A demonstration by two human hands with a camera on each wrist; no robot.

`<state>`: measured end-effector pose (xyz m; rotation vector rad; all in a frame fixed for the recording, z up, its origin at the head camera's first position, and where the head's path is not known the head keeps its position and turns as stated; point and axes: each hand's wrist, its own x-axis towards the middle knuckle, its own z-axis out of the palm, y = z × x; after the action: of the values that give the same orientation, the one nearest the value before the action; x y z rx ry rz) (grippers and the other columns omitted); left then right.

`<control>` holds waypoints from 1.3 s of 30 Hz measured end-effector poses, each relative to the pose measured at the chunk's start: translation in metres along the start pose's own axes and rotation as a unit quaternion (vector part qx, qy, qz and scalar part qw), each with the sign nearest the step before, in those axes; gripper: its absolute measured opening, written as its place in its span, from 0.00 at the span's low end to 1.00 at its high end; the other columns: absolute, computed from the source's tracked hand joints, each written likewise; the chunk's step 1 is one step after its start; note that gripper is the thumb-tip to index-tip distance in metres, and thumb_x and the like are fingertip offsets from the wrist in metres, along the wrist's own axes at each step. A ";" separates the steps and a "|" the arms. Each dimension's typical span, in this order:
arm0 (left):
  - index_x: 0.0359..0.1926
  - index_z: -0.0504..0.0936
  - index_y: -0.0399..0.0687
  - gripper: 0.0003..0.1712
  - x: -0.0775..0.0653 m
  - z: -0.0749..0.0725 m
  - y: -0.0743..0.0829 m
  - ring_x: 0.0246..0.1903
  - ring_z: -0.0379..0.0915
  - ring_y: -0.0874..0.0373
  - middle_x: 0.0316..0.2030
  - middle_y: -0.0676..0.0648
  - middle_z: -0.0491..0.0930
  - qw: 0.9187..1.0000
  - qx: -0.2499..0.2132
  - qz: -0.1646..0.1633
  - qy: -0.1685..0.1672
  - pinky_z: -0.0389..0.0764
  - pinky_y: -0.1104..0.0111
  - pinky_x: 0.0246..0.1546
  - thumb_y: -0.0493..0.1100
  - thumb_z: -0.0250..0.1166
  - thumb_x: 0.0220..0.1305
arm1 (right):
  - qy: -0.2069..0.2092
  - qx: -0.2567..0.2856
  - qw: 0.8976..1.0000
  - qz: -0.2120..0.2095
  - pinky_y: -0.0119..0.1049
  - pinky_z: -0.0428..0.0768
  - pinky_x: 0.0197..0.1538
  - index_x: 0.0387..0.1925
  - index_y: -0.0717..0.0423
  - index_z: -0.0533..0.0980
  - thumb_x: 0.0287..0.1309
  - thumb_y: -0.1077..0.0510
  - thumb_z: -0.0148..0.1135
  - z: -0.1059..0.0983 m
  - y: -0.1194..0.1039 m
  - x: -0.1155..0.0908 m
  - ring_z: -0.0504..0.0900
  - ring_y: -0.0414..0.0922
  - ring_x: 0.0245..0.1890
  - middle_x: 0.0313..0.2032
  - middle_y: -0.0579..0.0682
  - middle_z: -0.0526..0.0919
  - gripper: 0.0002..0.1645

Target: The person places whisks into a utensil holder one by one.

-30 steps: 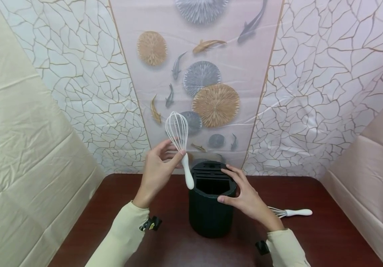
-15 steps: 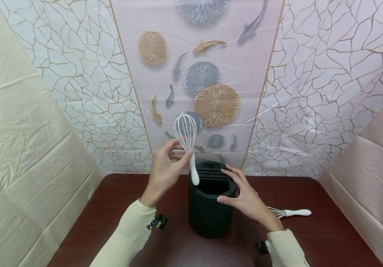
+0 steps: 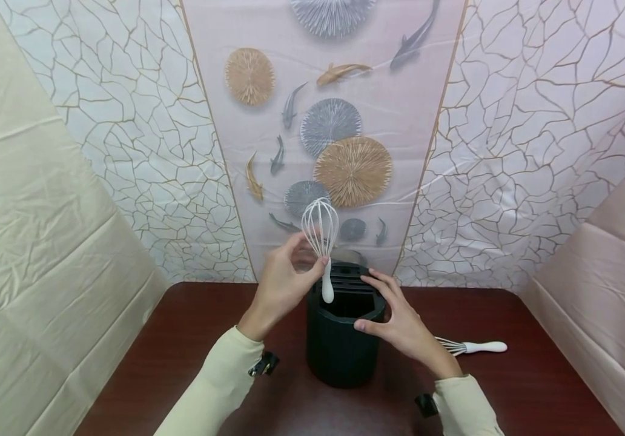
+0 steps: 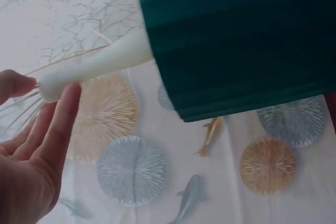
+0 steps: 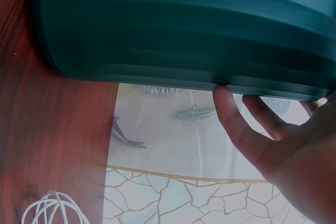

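My left hand (image 3: 282,283) pinches a white whisk (image 3: 327,284) where its wires meet the handle. The whisk's wire loops point up and its handle hangs down over the opening of a dark green utensil holder (image 3: 342,354). In the left wrist view the handle (image 4: 105,61) runs up to the holder's rim, which hides its tip. My right hand (image 3: 402,324) grips the holder's right side at the top, thumb at the front rim and fingers toward the back. Fingertips press the ribbed wall (image 5: 157,35) in the right wrist view.
A second whisk (image 3: 484,347) lies on the dark red table (image 3: 181,363), right of the holder, partly behind my right wrist. Slotted bars (image 3: 345,281) cover the back of the holder's top. A patterned cloth (image 3: 509,121) hangs behind the table.
My left hand has carried the whisk to the right and slightly lower, from the holder's left edge to over its opening. My right hand and the holder have hardly moved.
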<state>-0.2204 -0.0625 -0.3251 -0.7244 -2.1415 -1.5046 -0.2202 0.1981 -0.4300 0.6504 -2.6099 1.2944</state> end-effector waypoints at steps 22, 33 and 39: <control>0.66 0.77 0.48 0.32 -0.003 0.006 -0.007 0.53 0.85 0.48 0.55 0.46 0.84 0.993 0.052 -0.037 -0.103 0.83 0.48 0.56 0.37 0.75 0.62 | 0.006 -0.010 1.000 0.008 0.35 0.73 0.31 0.79 0.32 0.62 0.60 0.40 0.77 0.000 0.002 0.001 0.67 0.41 0.24 0.81 0.42 0.51 0.51; 0.78 0.65 0.61 0.45 -0.011 0.003 -0.019 0.56 0.83 0.44 0.61 0.44 0.81 0.993 0.008 -0.065 -0.102 0.82 0.46 0.57 0.47 0.77 0.65 | 0.013 -0.013 1.000 -0.011 0.69 0.71 0.61 0.79 0.34 0.62 0.59 0.40 0.78 0.003 0.004 0.001 0.60 0.59 0.76 0.82 0.43 0.51 0.52; 0.71 0.75 0.58 0.37 -0.013 0.002 -0.023 0.49 0.86 0.53 0.57 0.42 0.83 0.994 0.029 -0.046 -0.096 0.86 0.57 0.48 0.48 0.79 0.63 | 0.010 -0.017 1.000 -0.002 0.48 0.75 0.44 0.79 0.32 0.62 0.59 0.39 0.78 0.002 0.003 0.001 0.76 0.52 0.49 0.82 0.42 0.51 0.52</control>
<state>-0.2248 -0.0698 -0.3507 -0.7886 -2.3795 -1.4633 -0.2221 0.1974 -0.4331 0.6329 -2.6076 1.2464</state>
